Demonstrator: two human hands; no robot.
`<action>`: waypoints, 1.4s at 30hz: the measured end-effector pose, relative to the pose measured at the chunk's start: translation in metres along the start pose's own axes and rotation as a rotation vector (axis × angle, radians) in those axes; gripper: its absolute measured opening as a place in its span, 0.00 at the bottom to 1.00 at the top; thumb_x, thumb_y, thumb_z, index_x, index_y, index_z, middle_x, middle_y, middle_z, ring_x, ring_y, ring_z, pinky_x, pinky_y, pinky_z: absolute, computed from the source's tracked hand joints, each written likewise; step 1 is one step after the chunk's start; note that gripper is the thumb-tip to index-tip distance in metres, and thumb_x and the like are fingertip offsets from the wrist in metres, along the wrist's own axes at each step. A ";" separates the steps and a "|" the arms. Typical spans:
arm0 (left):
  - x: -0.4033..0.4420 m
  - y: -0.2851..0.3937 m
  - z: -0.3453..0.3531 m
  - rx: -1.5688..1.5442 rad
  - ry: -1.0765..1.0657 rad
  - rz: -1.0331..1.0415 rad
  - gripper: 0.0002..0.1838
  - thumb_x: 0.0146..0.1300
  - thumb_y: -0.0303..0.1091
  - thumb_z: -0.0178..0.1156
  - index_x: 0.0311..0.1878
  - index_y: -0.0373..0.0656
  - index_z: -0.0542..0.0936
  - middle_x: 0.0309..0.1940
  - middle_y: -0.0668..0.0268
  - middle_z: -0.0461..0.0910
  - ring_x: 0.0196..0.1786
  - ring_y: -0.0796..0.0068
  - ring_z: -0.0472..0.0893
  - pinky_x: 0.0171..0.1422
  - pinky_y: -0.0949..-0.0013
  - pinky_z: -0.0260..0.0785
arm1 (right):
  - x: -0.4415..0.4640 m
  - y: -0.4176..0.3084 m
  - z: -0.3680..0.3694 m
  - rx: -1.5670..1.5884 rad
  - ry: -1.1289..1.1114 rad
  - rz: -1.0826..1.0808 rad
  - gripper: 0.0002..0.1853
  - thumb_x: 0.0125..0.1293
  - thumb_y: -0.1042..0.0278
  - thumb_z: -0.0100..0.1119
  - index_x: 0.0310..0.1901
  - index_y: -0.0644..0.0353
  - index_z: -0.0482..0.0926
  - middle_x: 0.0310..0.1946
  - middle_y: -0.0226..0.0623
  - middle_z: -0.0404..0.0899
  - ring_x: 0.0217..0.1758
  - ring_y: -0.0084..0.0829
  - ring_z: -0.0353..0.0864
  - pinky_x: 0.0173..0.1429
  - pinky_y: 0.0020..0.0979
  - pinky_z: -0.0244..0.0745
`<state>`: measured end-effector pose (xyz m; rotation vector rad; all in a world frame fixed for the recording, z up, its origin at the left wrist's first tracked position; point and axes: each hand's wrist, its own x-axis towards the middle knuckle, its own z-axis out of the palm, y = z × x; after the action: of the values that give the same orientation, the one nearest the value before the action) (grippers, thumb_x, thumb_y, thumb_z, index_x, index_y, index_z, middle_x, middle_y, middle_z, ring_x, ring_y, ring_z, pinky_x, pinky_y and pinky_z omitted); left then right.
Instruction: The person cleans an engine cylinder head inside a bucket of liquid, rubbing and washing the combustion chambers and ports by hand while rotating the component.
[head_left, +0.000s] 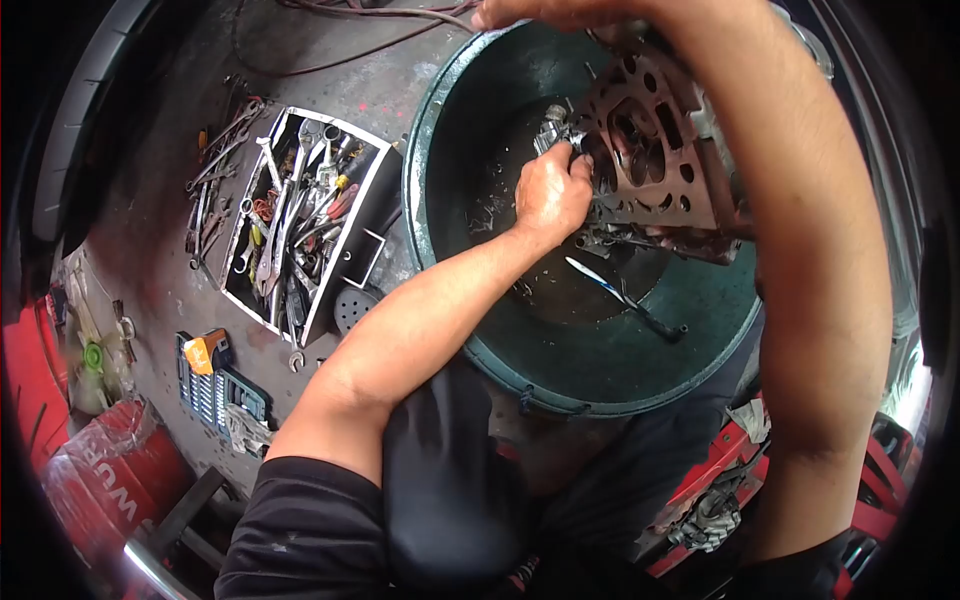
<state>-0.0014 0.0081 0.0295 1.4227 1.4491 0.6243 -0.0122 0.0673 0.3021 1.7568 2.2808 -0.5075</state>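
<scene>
A cylinder head (680,180) with rust-brown faces and several round openings sits tilted in a large dark green basin (415,190). My left hand (555,190) is closed beside its left side, with thumb and fingers bent together. Just beyond those fingers is a small silvery metal part (553,122); whether they grip it is hidden. My right arm arches over the cylinder head, and my right hand (540,10) is at the top edge, partly cut off. One stretched-out fingertip shows there. A toothbrush-like tool (605,282) with a white-and-blue end and dark handle lies below the cylinder head.
Left of the basin stands an open toolbox (385,150) crammed with wrenches and pliers. More wrenches (215,180) lie beside it on the floor. An orange box (206,352) rests on a blue socket tray (215,400). A red drum (110,490) is at lower left; cables (350,70) run behind.
</scene>
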 end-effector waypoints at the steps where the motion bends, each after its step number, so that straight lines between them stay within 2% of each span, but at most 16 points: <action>1: -0.001 -0.004 0.005 -0.003 -0.008 -0.003 0.17 0.65 0.40 0.58 0.37 0.31 0.79 0.38 0.38 0.81 0.48 0.35 0.80 0.52 0.47 0.71 | 0.021 0.043 0.001 0.019 -0.039 -0.017 0.20 0.61 0.62 0.62 0.51 0.65 0.83 0.48 0.50 0.84 0.51 0.42 0.84 0.57 0.40 0.76; 3: 0.005 -0.018 0.021 -0.125 0.164 0.111 0.14 0.66 0.37 0.60 0.36 0.32 0.79 0.25 0.47 0.81 0.31 0.49 0.82 0.38 0.53 0.70 | 0.024 0.051 -0.003 0.059 -0.119 -0.048 0.20 0.62 0.63 0.61 0.53 0.65 0.82 0.50 0.48 0.84 0.53 0.41 0.83 0.59 0.40 0.75; 7: -0.001 -0.005 -0.005 -0.624 -0.352 -0.490 0.11 0.67 0.34 0.59 0.37 0.34 0.80 0.18 0.66 0.74 0.18 0.77 0.71 0.22 0.67 0.62 | 0.012 0.038 -0.006 0.058 -0.070 0.017 0.21 0.61 0.64 0.61 0.55 0.62 0.82 0.54 0.48 0.82 0.58 0.40 0.82 0.63 0.39 0.73; 9: 0.010 -0.019 0.003 -0.485 -0.286 -0.359 0.11 0.67 0.35 0.60 0.38 0.34 0.80 0.17 0.65 0.74 0.18 0.74 0.73 0.22 0.66 0.62 | 0.013 0.041 -0.004 0.071 -0.076 -0.005 0.22 0.61 0.63 0.61 0.56 0.61 0.81 0.54 0.48 0.82 0.58 0.41 0.82 0.64 0.39 0.72; 11: 0.022 -0.033 0.012 -0.035 0.155 0.271 0.11 0.67 0.35 0.60 0.40 0.35 0.79 0.16 0.67 0.72 0.16 0.77 0.70 0.18 0.67 0.59 | 0.017 0.039 -0.001 0.100 -0.043 0.044 0.22 0.61 0.63 0.62 0.56 0.61 0.81 0.54 0.49 0.82 0.58 0.42 0.82 0.64 0.39 0.72; 13: 0.007 -0.024 0.016 -0.057 0.209 0.197 0.11 0.67 0.36 0.60 0.40 0.35 0.79 0.17 0.60 0.75 0.17 0.69 0.74 0.23 0.63 0.65 | 0.016 0.032 0.004 0.119 -0.030 0.089 0.22 0.61 0.63 0.62 0.56 0.61 0.81 0.54 0.49 0.82 0.58 0.42 0.82 0.64 0.39 0.72; 16: 0.000 -0.004 -0.002 -0.477 -0.323 -0.440 0.14 0.66 0.38 0.61 0.39 0.33 0.80 0.26 0.48 0.81 0.29 0.51 0.81 0.40 0.56 0.72 | 0.012 0.028 0.000 0.050 -0.042 0.112 0.22 0.61 0.64 0.61 0.56 0.62 0.81 0.53 0.49 0.83 0.57 0.41 0.82 0.63 0.39 0.73; 19: 0.018 -0.031 0.010 0.079 0.122 0.251 0.13 0.67 0.37 0.60 0.39 0.34 0.79 0.21 0.58 0.77 0.19 0.67 0.77 0.23 0.64 0.67 | 0.014 0.028 -0.001 0.081 -0.040 0.129 0.22 0.63 0.65 0.60 0.57 0.63 0.80 0.52 0.49 0.83 0.56 0.41 0.82 0.63 0.39 0.74; 21: 0.011 -0.030 0.015 -0.019 0.167 0.246 0.11 0.67 0.35 0.59 0.39 0.35 0.78 0.19 0.66 0.73 0.16 0.79 0.70 0.16 0.69 0.60 | 0.014 0.033 0.000 0.146 -0.053 0.087 0.21 0.63 0.65 0.60 0.57 0.64 0.80 0.51 0.50 0.84 0.55 0.42 0.83 0.62 0.38 0.74; 23: -0.002 -0.005 0.001 -0.632 -0.307 -0.400 0.11 0.67 0.35 0.59 0.37 0.34 0.79 0.19 0.63 0.75 0.17 0.74 0.72 0.18 0.67 0.63 | 0.015 0.039 -0.002 0.173 -0.094 -0.022 0.22 0.62 0.64 0.61 0.57 0.65 0.80 0.51 0.50 0.84 0.55 0.43 0.83 0.62 0.38 0.75; 27: 0.011 -0.015 -0.003 -0.499 -0.237 -0.251 0.11 0.66 0.34 0.60 0.36 0.34 0.79 0.18 0.60 0.75 0.18 0.71 0.73 0.22 0.62 0.66 | 0.021 0.034 0.008 -0.031 0.002 0.025 0.25 0.62 0.62 0.61 0.58 0.67 0.79 0.53 0.52 0.82 0.56 0.43 0.82 0.62 0.38 0.74; 29: 0.021 -0.021 -0.002 -0.119 0.032 0.081 0.14 0.63 0.39 0.62 0.35 0.35 0.80 0.29 0.41 0.80 0.36 0.39 0.82 0.43 0.46 0.71 | 0.012 0.034 0.009 0.015 0.041 0.011 0.25 0.64 0.62 0.60 0.59 0.67 0.78 0.54 0.52 0.81 0.56 0.42 0.82 0.62 0.37 0.75; 35: 0.012 -0.016 0.000 0.047 0.147 0.251 0.14 0.65 0.38 0.59 0.32 0.35 0.79 0.32 0.39 0.80 0.39 0.39 0.82 0.43 0.47 0.72 | 0.012 0.022 -0.001 0.076 -0.057 0.136 0.25 0.68 0.61 0.59 0.63 0.65 0.75 0.56 0.51 0.80 0.55 0.40 0.82 0.61 0.36 0.76; 37: 0.006 -0.028 0.015 -0.125 0.061 0.117 0.14 0.66 0.37 0.58 0.36 0.33 0.78 0.28 0.41 0.80 0.31 0.43 0.83 0.40 0.49 0.73 | 0.010 0.027 -0.004 0.106 -0.091 0.065 0.25 0.68 0.61 0.59 0.64 0.65 0.75 0.57 0.50 0.80 0.56 0.40 0.82 0.61 0.37 0.76; 38: 0.001 -0.024 0.012 -0.454 -0.239 -0.171 0.13 0.69 0.36 0.57 0.35 0.34 0.77 0.18 0.56 0.77 0.17 0.64 0.76 0.23 0.60 0.67 | 0.009 0.025 -0.001 0.104 -0.067 0.065 0.26 0.68 0.61 0.59 0.64 0.64 0.74 0.57 0.50 0.79 0.56 0.40 0.81 0.61 0.37 0.76; 42: -0.004 -0.016 -0.004 -0.786 -0.410 -0.403 0.09 0.69 0.32 0.57 0.34 0.36 0.78 0.16 0.65 0.73 0.16 0.77 0.71 0.16 0.69 0.61 | 0.010 0.014 -0.011 0.134 -0.100 0.171 0.26 0.67 0.61 0.60 0.64 0.64 0.75 0.58 0.50 0.79 0.56 0.39 0.81 0.59 0.36 0.77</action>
<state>-0.0130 0.0025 0.0187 0.5713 0.9523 0.5165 -0.0011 0.0839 0.3062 1.9218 2.0496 -0.7116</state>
